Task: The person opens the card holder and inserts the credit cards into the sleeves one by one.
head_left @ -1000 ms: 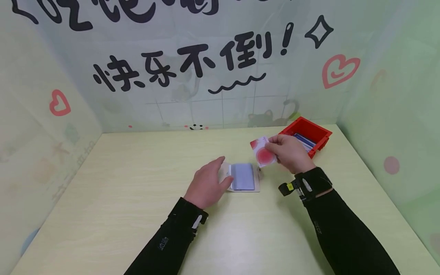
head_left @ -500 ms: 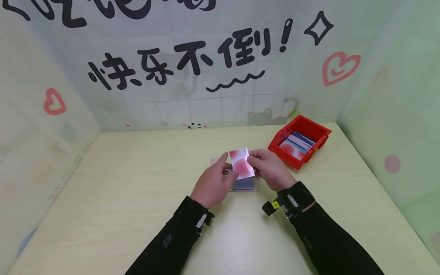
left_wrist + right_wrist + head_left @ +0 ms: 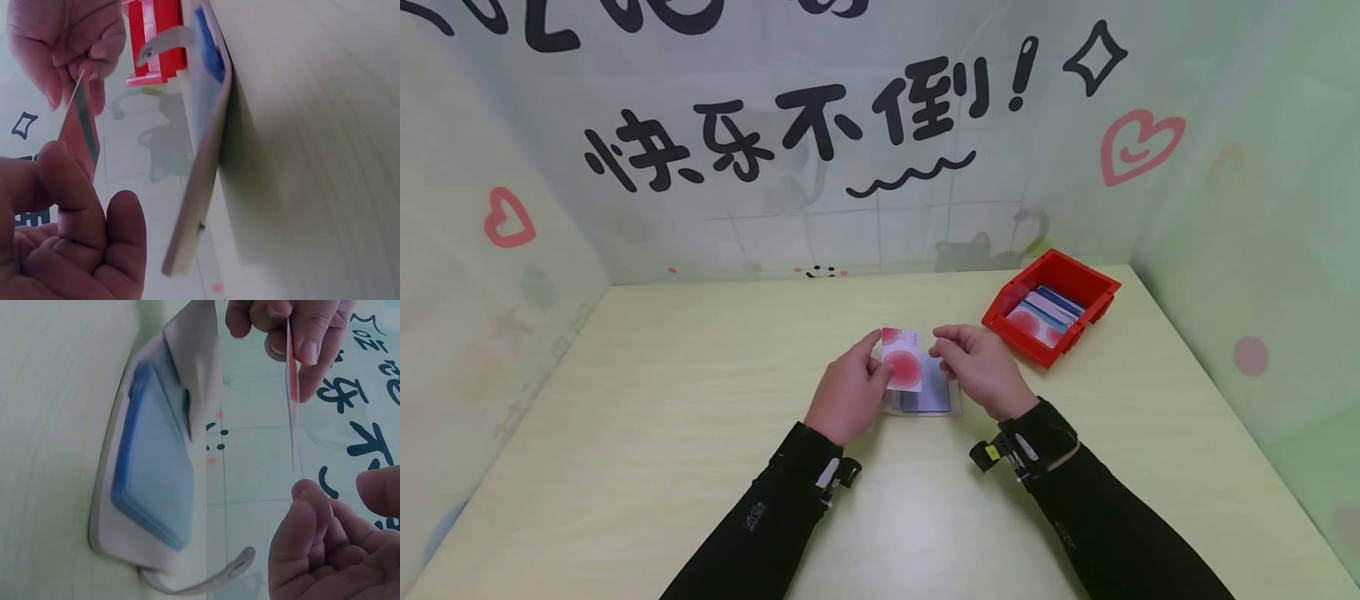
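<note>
A small pink-and-white card with a red circle printed on it is pinched between the thumb and fingers of my left hand. It is held up over an opened card holder on the table. My right hand is just right of the card, fingers loosely bent and holding nothing; the right wrist view shows a small gap between its fingertips and the card's edge. Inside the holder is a stack of bluish clear sleeves. A strap sticks out from the holder's side.
A red plastic bin stands at the table's back right, with several cards in it. Printed cloth walls enclose the back and both sides of the pale wooden table.
My right hand has brought the card leftward from beside the red bin to over the holder. The left hand has taken hold of it, and the right fingers have let it go.
</note>
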`<state>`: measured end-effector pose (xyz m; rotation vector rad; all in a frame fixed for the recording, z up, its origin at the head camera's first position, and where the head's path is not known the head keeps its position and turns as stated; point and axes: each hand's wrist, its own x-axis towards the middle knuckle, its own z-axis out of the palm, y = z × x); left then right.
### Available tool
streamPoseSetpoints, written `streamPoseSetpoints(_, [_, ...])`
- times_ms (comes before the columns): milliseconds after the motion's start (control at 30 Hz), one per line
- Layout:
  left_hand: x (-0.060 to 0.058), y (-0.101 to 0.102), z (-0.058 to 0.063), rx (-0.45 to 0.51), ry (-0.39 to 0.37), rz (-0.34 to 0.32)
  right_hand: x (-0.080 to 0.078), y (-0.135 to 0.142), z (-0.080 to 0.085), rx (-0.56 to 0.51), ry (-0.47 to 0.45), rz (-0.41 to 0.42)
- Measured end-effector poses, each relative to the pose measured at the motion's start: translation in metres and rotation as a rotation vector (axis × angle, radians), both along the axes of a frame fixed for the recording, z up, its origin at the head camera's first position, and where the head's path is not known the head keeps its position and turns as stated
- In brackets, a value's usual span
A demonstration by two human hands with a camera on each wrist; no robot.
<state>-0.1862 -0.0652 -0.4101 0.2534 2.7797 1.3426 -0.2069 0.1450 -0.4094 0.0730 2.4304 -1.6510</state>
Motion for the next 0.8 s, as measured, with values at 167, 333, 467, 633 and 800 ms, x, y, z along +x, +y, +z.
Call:
streamPoseSetpoints(167, [-0.001,-0.003,-0.003,-0.073,0.010,0.054,0.000,0.008,0.001,0.261,0.058,0.088])
streamPoseSetpoints(333, [-0.002,-0.002,-0.006,-0.123,-0.013,0.071,-0.001,0.012,-0.002,0.501,0.044,0.250])
streamPoseSetpoints(467, [-0.003,-0.003,-0.008,-0.168,-0.008,0.064,0.000,0.011,-0.007,0.539,0.034,0.316])
streamPoseSetpoints(633, [-0.003,-0.003,-0.010,-0.197,0.004,0.057,0.000,0.010,-0.011,0.562,0.018,0.336])
streamPoseSetpoints(800, [-0.005,-0.003,-0.012,-0.206,0.005,0.059,-0.002,0.009,-0.013,0.590,0.013,0.342])
